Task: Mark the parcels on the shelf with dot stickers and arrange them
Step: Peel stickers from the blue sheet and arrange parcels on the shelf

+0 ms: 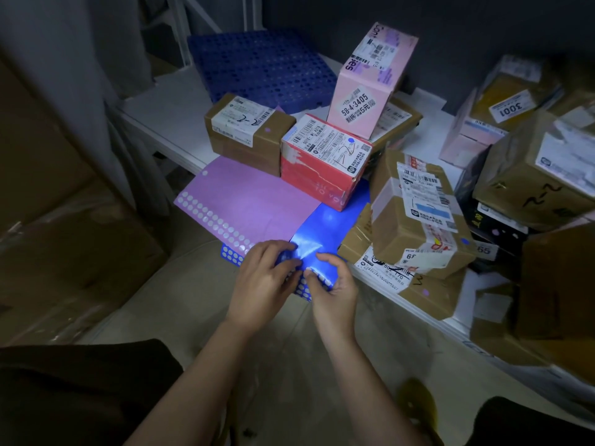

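Observation:
A blue dot-sticker sheet point(325, 226) hangs over the shelf's front edge, beside a purple sticker sheet point(244, 204). My left hand point(264, 278) holds the blue sheet's near edge, fingers curled on it. My right hand point(333, 284) pinches at the same edge with thumb and forefinger. Behind the sheets stand a brown parcel point(248, 133) with a purple dot, a red parcel point(325, 159) with a blue dot, and a tall pink parcel point(370, 82). To the right lies a taped brown parcel point(415, 214) with a blue dot, stacked on another brown parcel point(428, 291).
The white shelf point(167, 114) carries a blue perforated crate point(260, 69) at the back left. More brown, pink and black parcels point(534, 162) crowd the right side. Large wrapped cartons point(64, 252) stand on the left. Grey floor lies below my arms.

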